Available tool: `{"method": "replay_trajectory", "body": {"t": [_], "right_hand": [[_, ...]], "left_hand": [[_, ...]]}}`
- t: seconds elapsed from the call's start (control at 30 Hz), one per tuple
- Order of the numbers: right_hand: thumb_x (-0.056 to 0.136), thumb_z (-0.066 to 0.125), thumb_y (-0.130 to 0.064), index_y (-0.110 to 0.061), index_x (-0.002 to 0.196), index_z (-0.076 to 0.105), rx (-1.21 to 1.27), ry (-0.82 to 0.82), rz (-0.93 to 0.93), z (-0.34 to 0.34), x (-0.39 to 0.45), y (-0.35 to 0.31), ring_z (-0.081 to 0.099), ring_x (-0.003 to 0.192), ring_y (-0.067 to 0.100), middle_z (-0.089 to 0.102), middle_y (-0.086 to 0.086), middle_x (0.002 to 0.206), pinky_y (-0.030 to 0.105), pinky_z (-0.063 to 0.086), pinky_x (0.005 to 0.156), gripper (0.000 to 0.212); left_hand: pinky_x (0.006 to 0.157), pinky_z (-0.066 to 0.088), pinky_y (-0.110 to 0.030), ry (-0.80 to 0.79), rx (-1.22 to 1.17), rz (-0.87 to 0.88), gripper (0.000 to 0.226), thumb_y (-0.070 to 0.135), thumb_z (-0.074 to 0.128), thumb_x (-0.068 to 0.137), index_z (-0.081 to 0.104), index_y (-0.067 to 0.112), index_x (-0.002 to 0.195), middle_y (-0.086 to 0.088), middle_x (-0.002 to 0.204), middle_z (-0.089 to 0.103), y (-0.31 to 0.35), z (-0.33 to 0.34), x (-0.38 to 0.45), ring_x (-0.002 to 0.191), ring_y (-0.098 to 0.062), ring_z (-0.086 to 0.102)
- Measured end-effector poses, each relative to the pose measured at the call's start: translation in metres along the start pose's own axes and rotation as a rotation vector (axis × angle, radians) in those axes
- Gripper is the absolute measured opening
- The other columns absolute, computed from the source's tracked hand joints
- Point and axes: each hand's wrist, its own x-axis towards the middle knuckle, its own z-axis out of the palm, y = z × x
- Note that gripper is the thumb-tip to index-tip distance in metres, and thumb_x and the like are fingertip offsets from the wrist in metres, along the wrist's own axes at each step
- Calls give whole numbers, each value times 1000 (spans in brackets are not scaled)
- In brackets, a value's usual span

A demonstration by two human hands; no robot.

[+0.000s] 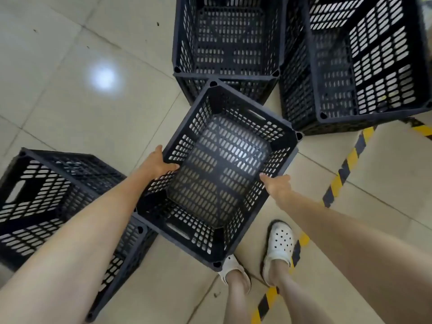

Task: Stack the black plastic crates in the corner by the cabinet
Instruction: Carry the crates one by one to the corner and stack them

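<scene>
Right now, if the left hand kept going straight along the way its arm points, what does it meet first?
Past the held crate that the left hand grips by its rim, the line runs up and right to the crate stack ahead. Likely that stack's near wall; depth is unclear.

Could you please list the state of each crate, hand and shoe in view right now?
Held crate: empty, upright, gripped at both side rims.
Left hand: grips the held crate's left rim.
Right hand: grips its right rim.
Far crate: empty, upright, on another crate.
Right crate: tilted in view, open.
Left crate: upright, open, empty.
White shoes: on the floor by striped tape.
</scene>
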Motion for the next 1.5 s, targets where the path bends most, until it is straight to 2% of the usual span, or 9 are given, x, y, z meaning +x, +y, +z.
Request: {"method": "replay_trajectory", "body": {"t": [0.13,0.3,0.4,0.57,0.7,0.93,1.03,1.17,1.5], "right_hand": [[92,59,-40,-6,152,10,182,7,94,5,17,6,47,127,37,39,16,148,44,38,106,84],[93,58,-38,-8,142,38,222,-152,159,-5,19,14,47,129,31,49,10,142,34,36,98,61],[94,58,-33,-7,138,43,233,-164,121,-18,12,19,51,126,30,54,10,136,31,35,88,53],[87,66,-36,-7,139,38,261,-99,126,-47,-13,23,50,126,31,52,13,138,39,38,105,66],[93,61,-28,-2,144,33,145,-44,93,-78,-46,10,45,130,31,45,13,144,39,37,109,64],[99,52,-21,0,140,36,-53,-92,-19,-134,-142,-26,53,121,26,49,12,137,31,44,92,49],[99,50,-22,-2,141,37,-168,-112,-108,-152,-185,-37,51,124,25,47,10,139,31,45,92,48],[95,57,-27,-1,131,45,-216,-137,-221,-165,-229,-49,62,101,27,58,11,123,33,51,73,46],[91,59,-37,2,116,51,-406,-216,-407,-192,-266,-34,66,101,32,65,15,113,46,54,92,47]], "left_hand": [[109,38,-45,-20,-146,-40,85,26,76,84,25,4,148,-18,148,41,-4,4,8,132,-34,45],[95,42,-37,54,-323,-61,83,44,75,80,35,6,142,-14,137,51,-2,8,3,121,-29,53],[89,37,-33,68,-276,-43,74,49,69,84,41,4,136,-12,130,52,7,10,-15,119,-29,52],[66,37,-31,59,-214,28,38,49,66,86,47,16,87,0,84,52,19,7,-56,86,-21,52],[61,37,-27,92,-161,61,45,52,62,87,50,10,93,1,78,55,29,-3,-91,70,-13,51],[59,37,-30,209,-12,63,46,54,51,93,45,14,73,-9,75,55,42,-51,-180,66,-22,51],[70,43,-37,246,17,35,54,63,43,93,49,11,79,-9,81,60,34,-73,-227,77,-28,58],[73,40,-37,292,88,-15,61,66,34,93,51,9,81,-13,88,61,24,-85,-285,82,-29,58],[87,44,-42,349,-148,-228,101,83,13,83,53,-2,122,-26,117,62,-5,-38,-418,100,-37,61]]}}
